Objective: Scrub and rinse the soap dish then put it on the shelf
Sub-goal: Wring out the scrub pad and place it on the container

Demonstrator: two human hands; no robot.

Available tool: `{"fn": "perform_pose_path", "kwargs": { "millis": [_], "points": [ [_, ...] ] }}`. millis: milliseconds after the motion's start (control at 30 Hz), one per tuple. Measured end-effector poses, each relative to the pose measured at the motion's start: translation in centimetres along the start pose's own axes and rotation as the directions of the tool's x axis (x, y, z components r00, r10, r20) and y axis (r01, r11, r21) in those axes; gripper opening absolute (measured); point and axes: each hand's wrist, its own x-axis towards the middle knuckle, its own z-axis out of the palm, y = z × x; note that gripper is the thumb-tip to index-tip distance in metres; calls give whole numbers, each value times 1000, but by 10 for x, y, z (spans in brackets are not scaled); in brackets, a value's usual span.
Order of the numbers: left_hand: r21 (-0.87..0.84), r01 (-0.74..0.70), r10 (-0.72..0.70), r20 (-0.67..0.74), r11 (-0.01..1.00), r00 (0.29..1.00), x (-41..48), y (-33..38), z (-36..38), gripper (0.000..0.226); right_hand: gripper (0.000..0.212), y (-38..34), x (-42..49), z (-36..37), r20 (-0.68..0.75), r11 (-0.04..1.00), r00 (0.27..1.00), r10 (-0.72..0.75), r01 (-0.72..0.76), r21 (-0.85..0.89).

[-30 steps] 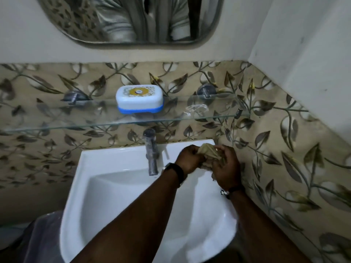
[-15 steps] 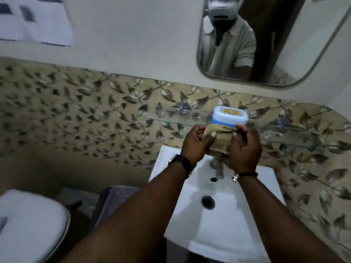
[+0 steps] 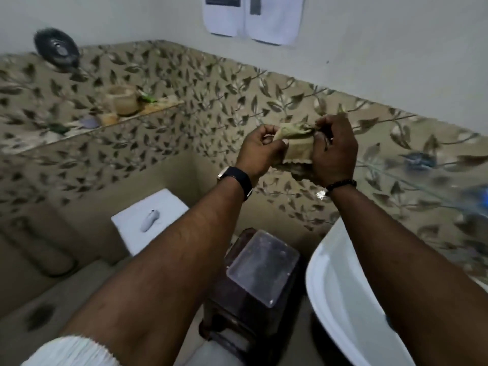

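Leaf-tiled wall [image 3: 184, 83] — crumpled tan cloth [image 3: 295, 143]

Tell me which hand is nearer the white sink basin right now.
Right. The right hand is up and just left of the sink basin; the left hand is farther left, over the bin.

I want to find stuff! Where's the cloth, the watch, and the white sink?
cloth [image 3: 297, 147], head view, on the flat tan middle between both hands.
watch [image 3: 236, 178], head view, on the dark strap around the left wrist.
sink [image 3: 340, 294], head view, on the bare white rim at lower right.
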Motion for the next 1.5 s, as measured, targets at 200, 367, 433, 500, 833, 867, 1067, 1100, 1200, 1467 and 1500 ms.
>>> {"fn": "perform_pose_path", "kwargs": {
  "millis": [200, 367, 433, 500, 833, 867, 1067, 1100, 1200, 1467, 1500],
  "points": [
    [108, 117, -108, -89, 987, 990, 4, -57, -49, 25, 16, 8, -39, 64, 124, 992, 984, 128, -127, -20],
    [216, 271, -256, -92, 938, 962, 12, -140, -54, 25, 23, 58, -99, 103, 225, 940, 913, 341, -327, -102],
    [253, 326, -307, -112, 911, 945, 13, -184, -54, 25, 27, 84, -129, 119, 256, 900, 863, 435, -410, -146],
    [317, 353, -332, -122, 880, 936, 12, -228, -54, 24, 29, 109, -160, 135, 292, 854, 804, 518, -473, -215],
    [527, 466, -498, -91, 711, 862, -6, -397, -67, 20, 31, 187, -301, 201, 404, 611, 458, 792, -607, -509],
    [541, 470, -503, -97, 698, 859, -6, -404, -68, 18, 32, 191, -309, 206, 402, 592, 435, 806, -615, -521],
    [736, 253, -452, 80, 628, 888, -13, -438, -67, 24, 38, 213, -353, 227, 477, 572, 327, 816, -579, -581],
    [759, 163, -447, 183, 630, 876, -17, -445, -68, 33, 36, 212, -359, 228, 472, 549, 302, 828, -604, -577],
    [867, -235, -479, 448, 440, 755, -30, -458, -69, 52, 42, 210, -381, 231, 503, 586, 306, 809, -497, -640],
    [880, -422, -596, 463, 218, 656, -20, -491, -73, 57, 69, 218, -409, 230, 711, 707, -10, 703, -102, -700],
    [883, -419, -596, 457, 212, 661, -19, -493, -71, 57, 72, 217, -410, 232, 708, 704, -15, 706, -94, -704]
  ]
}}
